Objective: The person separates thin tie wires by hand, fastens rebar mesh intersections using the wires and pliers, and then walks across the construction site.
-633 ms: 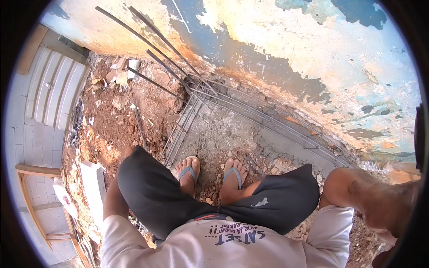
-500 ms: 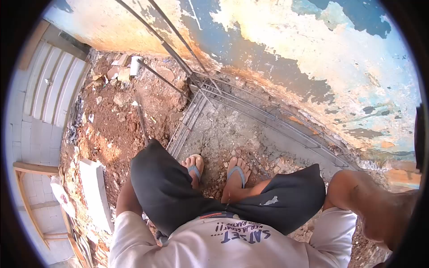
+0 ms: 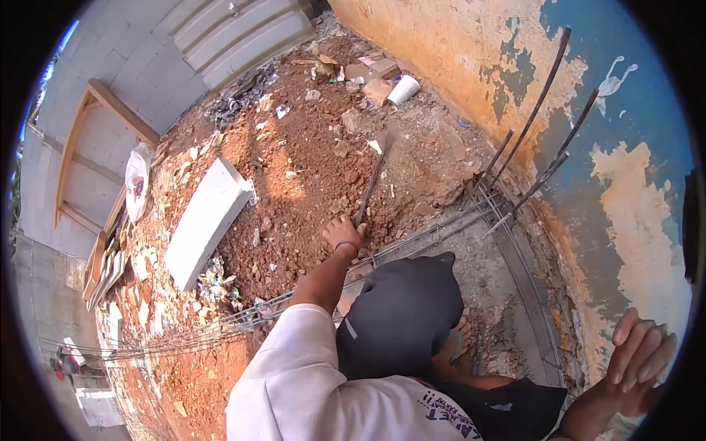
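My left hand reaches down onto the reddish soil, its fingers somewhat spread. Its thumb side is at the near end of a dark, thin bar that lies on the soil; no closed grip on the bar shows. My right hand is raised at the lower right, in front of the peeling wall, with loosely bent fingers apart and nothing visible in them. Between the hands, a long steel rebar cage passes beside my knee and meets another cage at a corner.
Upright rebar rods stick up at the corner by the peeling wall. A white block lies on the rubble at left. Farther back are a white cup and broken pieces. A wooden frame leans against the block wall.
My view has swung left toward the soil. My left arm, earlier beside my leg, now stretches out to the dark bar. My right hand has come into view, raised.
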### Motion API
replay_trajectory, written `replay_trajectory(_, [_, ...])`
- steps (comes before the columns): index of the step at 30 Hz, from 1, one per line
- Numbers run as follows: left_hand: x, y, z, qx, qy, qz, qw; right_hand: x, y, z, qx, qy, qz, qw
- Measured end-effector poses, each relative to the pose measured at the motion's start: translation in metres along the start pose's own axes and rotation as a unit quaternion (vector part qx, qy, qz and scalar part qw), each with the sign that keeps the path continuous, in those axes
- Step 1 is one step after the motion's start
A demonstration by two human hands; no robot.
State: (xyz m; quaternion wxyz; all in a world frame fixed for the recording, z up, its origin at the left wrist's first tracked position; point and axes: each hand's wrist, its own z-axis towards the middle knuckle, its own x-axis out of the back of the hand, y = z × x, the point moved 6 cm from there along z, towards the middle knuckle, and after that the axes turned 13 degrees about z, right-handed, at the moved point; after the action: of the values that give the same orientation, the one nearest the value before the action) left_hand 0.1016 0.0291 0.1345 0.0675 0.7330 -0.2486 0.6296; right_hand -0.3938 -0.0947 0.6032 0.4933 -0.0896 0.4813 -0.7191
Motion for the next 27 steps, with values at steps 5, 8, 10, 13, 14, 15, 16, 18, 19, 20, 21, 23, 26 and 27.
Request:
replay_trajectory(5, [0.018, 0.019, 0.001, -0.096, 0.037, 0.074, 0.992, -0.007, 0.044, 0.011, -0.046, 0.013, 0.003, 0.999])
replay_trajectory(8, [0.021, 0.029, 0.013, -0.108, -0.011, 0.100, 0.989, -0.003, 0.070, 0.004, -0.090, 0.006, -0.007, 0.996])
replay_trajectory(10, [0.011, 0.033, 0.020, -0.118, -0.057, 0.101, 0.986, 0.009, 0.085, -0.006, -0.080, -0.038, -0.077, 0.993])
replay_trajectory(13, [-0.005, 0.033, 0.037, -0.072, -0.061, -0.029, 0.995, 0.021, 0.101, -0.019, -0.139, 0.004, -0.095, 0.986])
replay_trajectory(14, [-0.015, 0.034, 0.041, -0.057, -0.044, -0.129, 0.989, 0.031, 0.108, -0.024, -0.183, 0.040, -0.114, 0.976])
replay_trajectory(15, [-0.014, 0.031, 0.039, -0.040, -0.024, -0.227, 0.973, 0.031, 0.112, -0.024, -0.170, 0.008, -0.144, 0.975])
replay_trajectory(16, [-0.016, 0.028, 0.035, -0.029, -0.020, -0.229, 0.973, 0.031, 0.117, -0.022, -0.170, -0.003, -0.139, 0.976])
replay_trajectory(18, [0.021, 0.019, 0.015, -0.050, 0.076, -0.329, 0.940, 0.034, 0.136, -0.019, -0.244, -0.021, -0.252, 0.936])
replay_trajectory(19, [0.034, 0.017, 0.004, -0.039, 0.082, -0.330, 0.940, 0.026, 0.148, -0.015, -0.267, -0.007, -0.277, 0.923])
replay_trajectory(20, [0.051, 0.018, -0.005, -0.037, 0.062, -0.476, 0.877, 0.017, 0.160, -0.008, -0.262, -0.018, -0.273, 0.925])
replay_trajectory(21, [0.073, 0.014, -0.016, -0.039, 0.046, -0.609, 0.791, 0.008, 0.173, -0.001, -0.260, -0.032, -0.304, 0.916])
replay_trajectory(23, [0.139, -0.001, -0.055, -0.071, 0.084, -0.677, 0.728, -0.019, 0.180, 0.022, -0.268, -0.072, -0.375, 0.885])
replay_trajectory(26, [0.228, -0.001, -0.100, -0.190, 0.145, -0.756, 0.610, -0.052, 0.192, 0.058, -0.119, -0.051, -0.387, 0.913])
replay_trajectory(27, [0.253, 0.006, -0.119, -0.223, 0.110, -0.783, 0.570, -0.069, 0.194, 0.071, -0.112, -0.065, -0.379, 0.916])
